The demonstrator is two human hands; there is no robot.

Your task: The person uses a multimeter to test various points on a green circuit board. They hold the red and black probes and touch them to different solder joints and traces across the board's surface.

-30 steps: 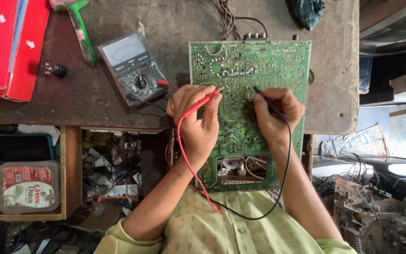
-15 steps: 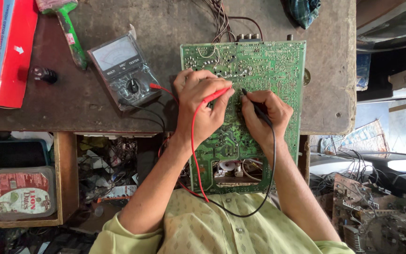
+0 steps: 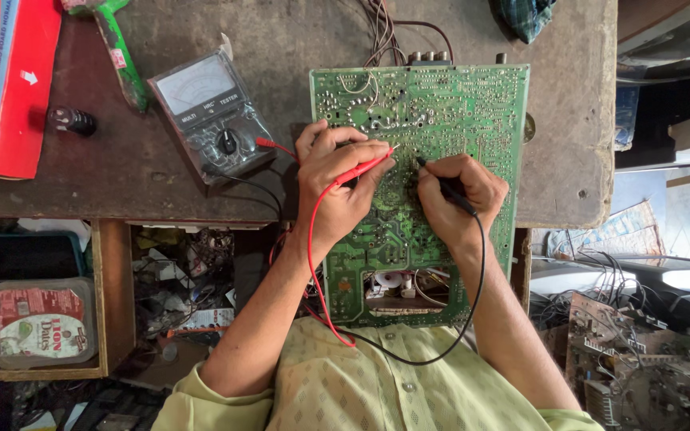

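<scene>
At the far left, a red box [image 3: 5, 80] lies on the brown worktable [image 3: 569, 144], with a small dark bottle [image 3: 72, 121] just beside it and a green-handled tool [image 3: 117, 56] further in. Below the table edge, a lidded plastic tub [image 3: 41, 321] sits in an open wooden drawer [image 3: 99, 295] (clutter of wires next to it). An analogue multimeter [image 3: 211, 120] rests tilted on the table, 2 leads running from it.

The left hand [image 3: 337, 183] has its fingers curled around the red probe [image 3: 361, 166], whose tip touches the green circuit board [image 3: 473, 104]. The board lies solder side up, its far half on the table and its near edge overhanging toward the person's lap. The right hand [image 3: 458, 198] pinches the black probe [image 3: 445, 185] like a pen, tip pressed on the board just beside the red one. The red lead [image 3: 313, 263] and black lead [image 3: 473, 307] loop down over the pale green shirt [image 3: 377, 383]. At the far right, another bare circuit board [image 3: 640, 359] sits among tangled wires.
</scene>
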